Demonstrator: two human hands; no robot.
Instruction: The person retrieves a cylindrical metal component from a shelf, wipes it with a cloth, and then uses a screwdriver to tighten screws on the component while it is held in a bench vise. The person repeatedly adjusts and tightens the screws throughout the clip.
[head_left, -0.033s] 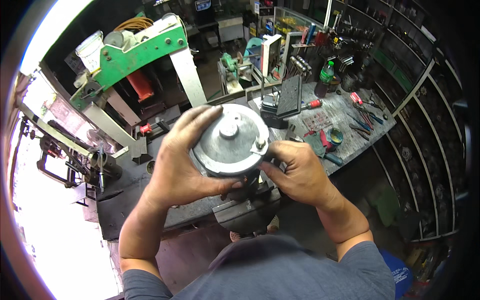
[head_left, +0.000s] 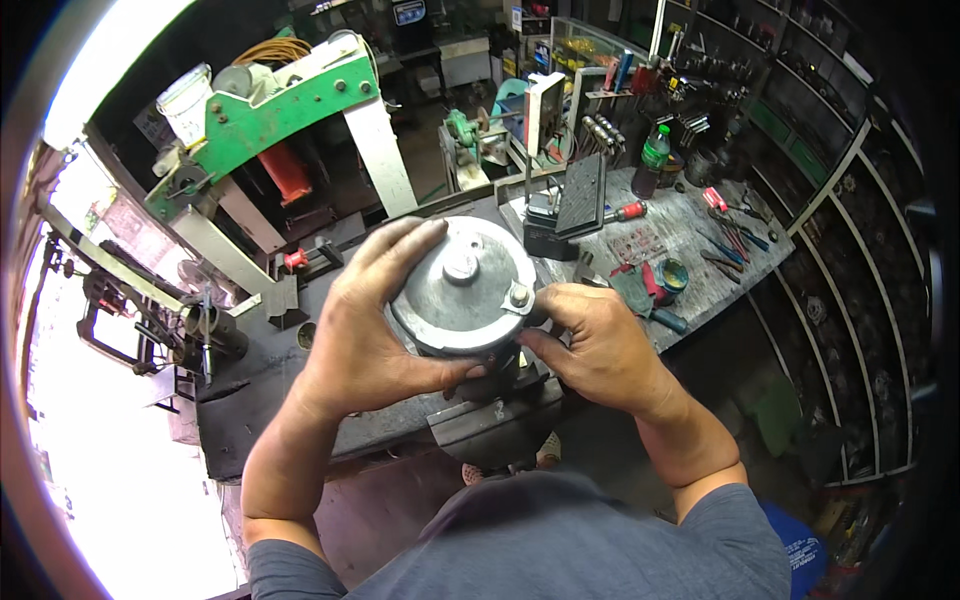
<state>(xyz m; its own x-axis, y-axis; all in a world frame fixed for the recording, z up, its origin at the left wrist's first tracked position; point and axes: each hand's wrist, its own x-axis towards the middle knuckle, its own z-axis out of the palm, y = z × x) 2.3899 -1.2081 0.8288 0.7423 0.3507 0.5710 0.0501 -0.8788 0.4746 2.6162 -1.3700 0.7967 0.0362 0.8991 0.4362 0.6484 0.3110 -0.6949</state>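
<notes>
A round grey metal cover with a raised centre boss sits at chest height over the bench, on a darker body mostly hidden below. My left hand wraps its left side, fingers over the far rim and thumb along the near side. At the right rim, a bolt goes through a small lug. Just beside that lug my right hand is closed, thumb and bent forefinger pinched together under the rim. Whatever lies between those fingertips is hidden. Below the cover is a dark bench vise.
The metal-topped workbench carries a green-capped bottle, a black tilted plate, a small tin and several pliers and screwdrivers. A green press frame stands at the back left. Shelves line the right side.
The cover has tipped slightly, and the bolt at its rim now shows more from its end. Both hands keep nearly the same hold. The whole view has shifted a little.
</notes>
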